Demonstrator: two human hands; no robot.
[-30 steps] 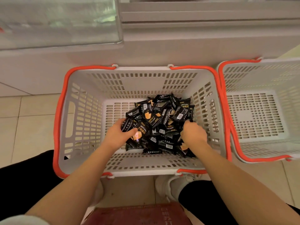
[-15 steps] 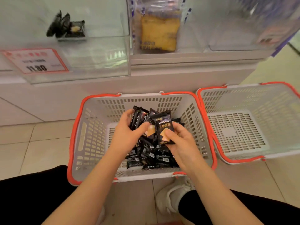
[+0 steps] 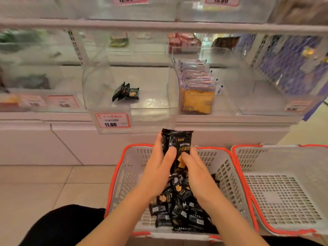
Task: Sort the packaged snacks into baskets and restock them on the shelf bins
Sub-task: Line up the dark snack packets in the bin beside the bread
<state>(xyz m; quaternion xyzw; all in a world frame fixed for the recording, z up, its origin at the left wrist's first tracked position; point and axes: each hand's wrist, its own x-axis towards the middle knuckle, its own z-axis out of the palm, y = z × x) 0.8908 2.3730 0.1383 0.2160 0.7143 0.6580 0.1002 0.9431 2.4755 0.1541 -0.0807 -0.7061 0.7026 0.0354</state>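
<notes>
Above the basket (image 3: 124, 176), both hands grip upright black packets (image 3: 179, 144).

Motion is blurring the upper shelf goods (image 3: 184, 41) (labels unreadable), and both hands are hiding the held packets' (image 3: 179, 144) lower halves.

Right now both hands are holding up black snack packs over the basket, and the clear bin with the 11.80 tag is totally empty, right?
Not quite. The head view shows the clear bin with the 11.80 tag already has a few black packs inside. The rest is right: the left hand and right hand hold black snack packs over the basket.
</notes>
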